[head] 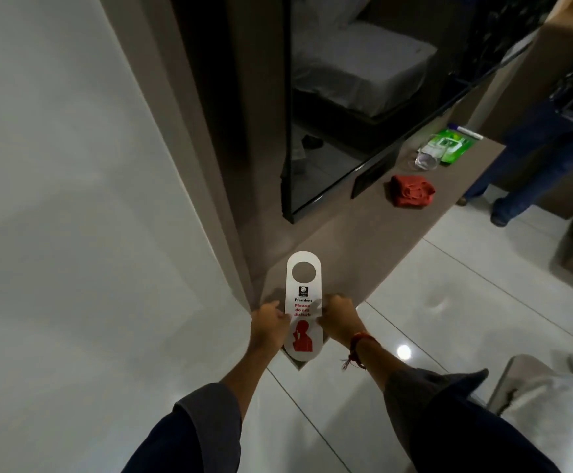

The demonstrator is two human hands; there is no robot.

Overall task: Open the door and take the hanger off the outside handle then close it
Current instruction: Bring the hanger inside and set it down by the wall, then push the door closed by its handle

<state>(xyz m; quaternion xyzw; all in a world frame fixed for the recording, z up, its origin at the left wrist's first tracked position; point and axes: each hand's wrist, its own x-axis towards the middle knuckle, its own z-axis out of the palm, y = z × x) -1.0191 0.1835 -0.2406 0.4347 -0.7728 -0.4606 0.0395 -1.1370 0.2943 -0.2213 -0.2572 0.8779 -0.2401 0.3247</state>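
Observation:
A white door hanger [303, 291] with a round hole at its top, red "Please do not disturb" lettering and a red figure lies flat over the near corner of a brown counter [363, 233]. My left hand [269, 324] pinches its left edge and my right hand [338, 317] pinches its right edge. Both hands hold the hanger at its middle. A red thread band circles my right wrist. No door handle shows in this view.
A white wall [73, 199] fills the left. On the counter lie a red folded cloth [411, 191], a glass [426, 157] and a green packet [447, 145], below a dark mirror [346, 97]. A person in blue trousers [531, 158] stands at the right. The floor is glossy white tile.

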